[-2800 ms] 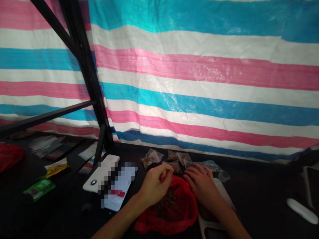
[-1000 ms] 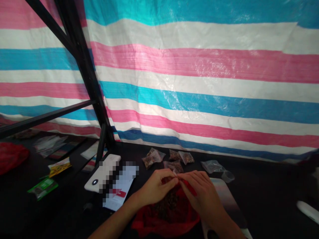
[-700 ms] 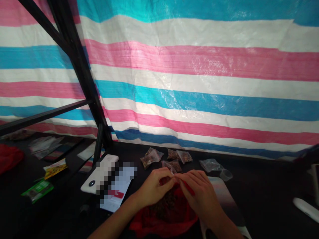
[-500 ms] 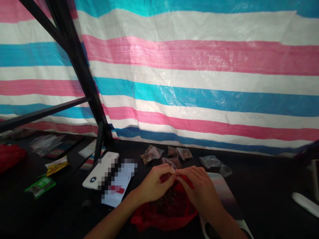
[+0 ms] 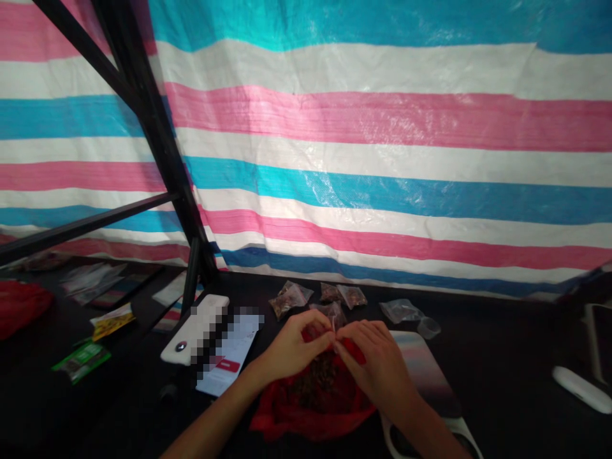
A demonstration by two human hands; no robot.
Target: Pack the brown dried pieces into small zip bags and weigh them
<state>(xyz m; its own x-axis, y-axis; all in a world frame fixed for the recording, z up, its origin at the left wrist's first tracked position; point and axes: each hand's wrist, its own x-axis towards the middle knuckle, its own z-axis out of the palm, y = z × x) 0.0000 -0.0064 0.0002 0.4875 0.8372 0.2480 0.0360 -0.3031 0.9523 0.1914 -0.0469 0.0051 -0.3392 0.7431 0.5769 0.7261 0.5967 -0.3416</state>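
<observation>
My left hand [image 5: 297, 344] and my right hand [image 5: 378, 360] meet fingertip to fingertip, both closed in a pinch. Between them is the edge of a small clear plastic bag [image 5: 333, 322], mostly covered by the fingers. Below them lies an open red plastic bag [image 5: 306, 426] with loose brown dried bits [image 5: 313, 380] inside. Just beyond the fingertips, a small filled bag [image 5: 329, 310] is partly hidden. Further back are more small clear bags of brown bits, one [image 5: 291, 298] on the left and another [image 5: 352, 296] on the right.
A flat scale-like device [image 5: 425, 366] lies under my right forearm. Behind it are clear empty bags [image 5: 400, 310] and a small clear cup [image 5: 429, 327]. A white box [image 5: 210, 309], phone [image 5: 224, 376], green packet [image 5: 83, 361] and yellow packet [image 5: 113, 320] lie left, near a black frame [image 5: 157, 146].
Both hands stay pinched together over the red bag, with only a slight shift of the fingers. The camera view has tilted a little. The other things lie where they were.
</observation>
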